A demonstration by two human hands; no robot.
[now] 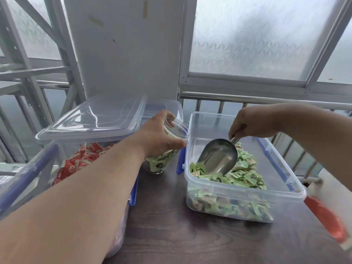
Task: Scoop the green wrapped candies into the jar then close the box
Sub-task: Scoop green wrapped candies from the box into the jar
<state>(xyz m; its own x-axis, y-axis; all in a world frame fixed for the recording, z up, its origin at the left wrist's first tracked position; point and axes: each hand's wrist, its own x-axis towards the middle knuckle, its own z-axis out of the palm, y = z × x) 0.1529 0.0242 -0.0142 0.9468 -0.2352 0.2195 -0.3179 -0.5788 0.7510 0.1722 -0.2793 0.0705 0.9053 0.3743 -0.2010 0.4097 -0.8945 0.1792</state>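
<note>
While the left hand (158,133) is gripping the tilted jar (167,149), the right hand (253,122) is holding the scoop (219,156), dipping into green candies (245,174) inside the box (247,199).

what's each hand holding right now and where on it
The left hand grips the clear jar around its upper wall, just below the open rim. The right hand holds the metal scoop by its handle.

Looks like an enclosed balcony or window nook in a home or small shop: frosted windows (257,35), metal railing (266,101), dark wooden table (171,225). Clear plastic boxes (238,199) of wrapped candies (245,174) suggest bulk sweets storage.
</note>
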